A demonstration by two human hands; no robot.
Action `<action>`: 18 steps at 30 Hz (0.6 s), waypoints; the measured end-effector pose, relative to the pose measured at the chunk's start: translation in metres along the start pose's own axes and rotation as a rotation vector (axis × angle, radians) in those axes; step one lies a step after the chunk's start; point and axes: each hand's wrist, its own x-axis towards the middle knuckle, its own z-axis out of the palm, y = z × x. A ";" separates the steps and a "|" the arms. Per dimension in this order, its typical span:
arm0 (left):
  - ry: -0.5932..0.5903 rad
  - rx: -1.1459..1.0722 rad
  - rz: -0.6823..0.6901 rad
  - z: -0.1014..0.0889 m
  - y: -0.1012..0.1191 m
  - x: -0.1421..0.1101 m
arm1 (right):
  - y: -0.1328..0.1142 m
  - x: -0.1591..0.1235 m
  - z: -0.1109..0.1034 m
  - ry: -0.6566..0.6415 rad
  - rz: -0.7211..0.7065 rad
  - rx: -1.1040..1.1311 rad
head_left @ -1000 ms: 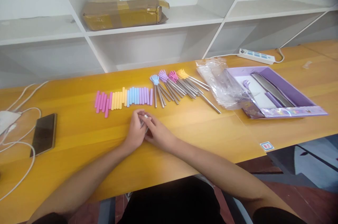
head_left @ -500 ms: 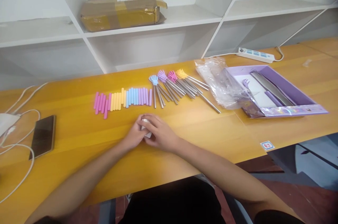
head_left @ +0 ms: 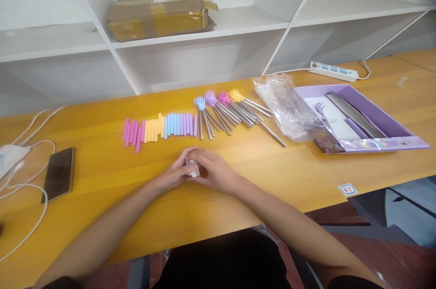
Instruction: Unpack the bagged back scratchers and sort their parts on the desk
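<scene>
Close to the table's front middle, my left hand [head_left: 174,174] and my right hand [head_left: 218,171] are closed together around a small white object [head_left: 194,171]. Fingers cover much of it, so its kind cannot be made out. Beyond my hands lies a row of short coloured tubes: pink [head_left: 131,133], yellow [head_left: 151,130], blue [head_left: 172,124] and purple [head_left: 188,124]. To their right, metal rods with hand-shaped heads, like back scratchers, are fanned out in blue [head_left: 199,103], purple [head_left: 210,97], magenta [head_left: 224,97] and yellow [head_left: 235,95] groups.
Crumpled clear plastic bags [head_left: 281,105] touch an open purple box [head_left: 384,143] at the right. A phone [head_left: 59,174] and white cables [head_left: 46,198] lie at left. Behind stand white shelves [head_left: 252,21] with a taped carton [head_left: 158,17]; a power strip [head_left: 334,71] sits below.
My fingers have shifted around the small white object, and more of it shows between them. The whole view has moved slightly; the tubes and rods lie as before.
</scene>
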 end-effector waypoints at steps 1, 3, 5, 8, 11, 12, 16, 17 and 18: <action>-0.007 -0.064 -0.032 -0.001 0.002 0.000 | 0.001 -0.001 0.000 0.009 0.030 0.026; -0.012 -0.136 -0.049 -0.002 0.004 0.002 | 0.003 -0.002 0.001 0.035 0.087 0.061; -0.024 -0.155 -0.038 -0.002 0.004 0.004 | 0.005 -0.003 0.000 0.040 0.096 0.078; -0.042 -0.142 -0.058 -0.002 0.004 0.005 | 0.007 -0.001 -0.007 -0.031 -0.012 0.109; -0.059 -0.083 -0.095 -0.004 0.006 0.006 | 0.008 0.001 -0.017 -0.102 -0.119 0.093; -0.063 -0.060 -0.099 -0.004 0.007 0.006 | 0.009 0.001 -0.019 -0.112 -0.130 0.079; -0.109 0.023 -0.104 -0.003 0.010 0.005 | 0.010 -0.001 -0.021 -0.105 -0.129 0.012; -0.126 0.047 -0.100 -0.002 0.010 0.005 | 0.010 -0.001 -0.019 -0.095 -0.129 0.002; -0.140 0.075 -0.093 -0.001 0.009 0.005 | 0.010 -0.002 -0.016 -0.089 -0.131 0.010</action>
